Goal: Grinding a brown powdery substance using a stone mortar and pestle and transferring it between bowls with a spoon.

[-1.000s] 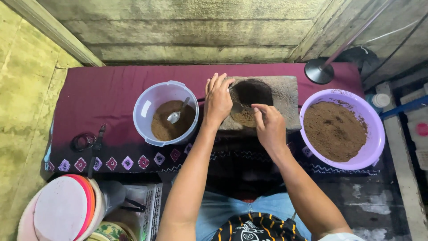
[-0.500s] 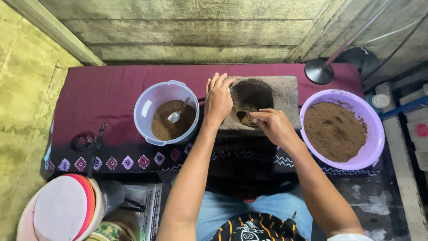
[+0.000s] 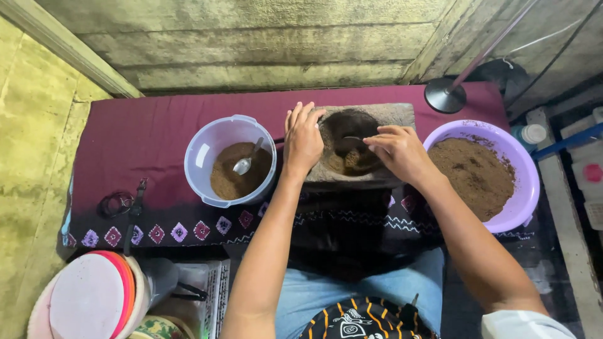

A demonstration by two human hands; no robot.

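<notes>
we see our left hand (image 3: 303, 139) lying flat on the left edge of the stone block (image 3: 367, 147) in the upper middle of the frame. its fingers are straight and spread a little, so its grip is wide open and holds nothing. our right hand (image 3: 399, 150) is over the round hollow in the block. its fingers are curled in a closed grip on the handle of a small spoon (image 3: 352, 139), which reaches into the hollow. there is some brown powder (image 3: 353, 161) down in the hollow, just under the spoon.

left of the block stands a pale blue bowl (image 3: 202, 157) with brown powder in it and a metal spoon (image 3: 246, 161) resting inside. at the right of the frame is a bigger purple bowl (image 3: 526, 179), also full of brown powder. all of these sit on a dark red cloth (image 3: 144, 135) that covers the worktop. a stack of round lids (image 3: 88, 298) is in the lower left corner.
</notes>
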